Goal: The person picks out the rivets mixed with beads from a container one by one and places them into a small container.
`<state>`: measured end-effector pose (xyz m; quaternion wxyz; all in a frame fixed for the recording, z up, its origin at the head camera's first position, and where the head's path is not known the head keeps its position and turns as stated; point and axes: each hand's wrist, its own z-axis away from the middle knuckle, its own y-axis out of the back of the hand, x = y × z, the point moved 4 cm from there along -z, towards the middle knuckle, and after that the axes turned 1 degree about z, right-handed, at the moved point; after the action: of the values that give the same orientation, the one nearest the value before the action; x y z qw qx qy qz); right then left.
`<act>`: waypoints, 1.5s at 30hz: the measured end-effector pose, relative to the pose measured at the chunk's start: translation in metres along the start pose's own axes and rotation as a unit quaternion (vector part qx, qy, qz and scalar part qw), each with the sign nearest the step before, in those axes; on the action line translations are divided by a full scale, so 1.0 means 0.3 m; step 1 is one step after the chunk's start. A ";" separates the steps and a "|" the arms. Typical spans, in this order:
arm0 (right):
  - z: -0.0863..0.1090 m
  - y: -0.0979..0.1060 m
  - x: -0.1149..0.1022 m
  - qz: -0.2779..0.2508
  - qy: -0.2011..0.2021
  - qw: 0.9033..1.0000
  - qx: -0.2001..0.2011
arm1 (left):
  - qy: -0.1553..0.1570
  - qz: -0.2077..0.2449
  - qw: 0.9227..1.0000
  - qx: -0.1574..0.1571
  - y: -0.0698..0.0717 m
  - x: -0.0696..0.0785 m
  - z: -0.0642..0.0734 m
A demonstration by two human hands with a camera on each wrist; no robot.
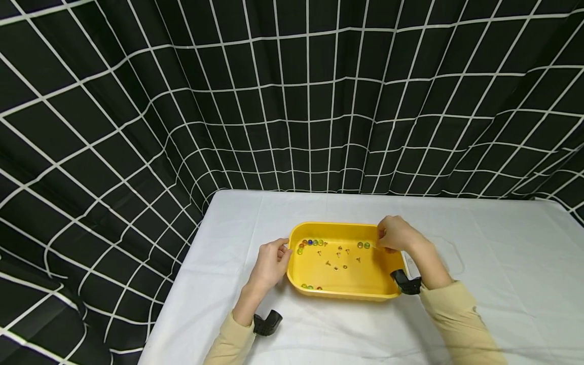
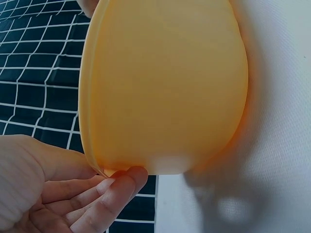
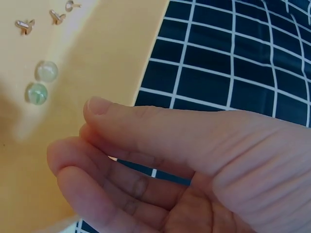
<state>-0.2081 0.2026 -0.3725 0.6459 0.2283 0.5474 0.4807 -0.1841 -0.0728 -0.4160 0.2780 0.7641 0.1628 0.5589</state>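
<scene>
A yellow plastic tray point(image 1: 347, 291) sits on the white-covered table. My left hand point(image 1: 272, 261) pinches its left rim between thumb and fingers, close up in the left wrist view. Over the tray's back right corner is my right hand point(image 1: 396, 234), its thumb and fingers bent close together; I cannot tell whether they hold anything. Marbles lie inside: two greenish ones point(image 3: 37, 93) near the right hand, a row with a blue marble point(image 1: 310, 242) at the back left, several along the front wall. Small gold-coloured pins point(image 3: 25, 26) with round heads are scattered over the bottom.
Right of the tray, partly under the right forearm, lies a flat clear piece point(image 1: 451, 256) with a faint outline. Black wrist mounts point(image 1: 268, 323) sit on both wrists. A black curtain point(image 1: 296, 101) with a white grid hangs behind and left of the table point(image 1: 246, 218).
</scene>
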 end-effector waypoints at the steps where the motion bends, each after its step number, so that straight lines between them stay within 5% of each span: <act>1: -0.003 -0.004 -0.001 0.000 -0.001 1.000 0.000 | -0.001 0.000 1.000 0.001 0.000 0.000 0.000; 27: -0.073 -0.071 -0.006 -0.007 0.010 1.000 -0.025 | 0.008 0.001 1.000 0.000 -0.003 -0.005 0.002; 45: -0.100 -0.115 -0.019 -0.006 0.057 0.996 -0.063 | 0.005 0.004 1.000 0.003 -0.003 0.000 0.003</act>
<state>-0.2228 0.1758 -0.4071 0.6298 0.1561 0.5531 0.5225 -0.1832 -0.0723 -0.4168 0.2730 0.7628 0.1628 0.5632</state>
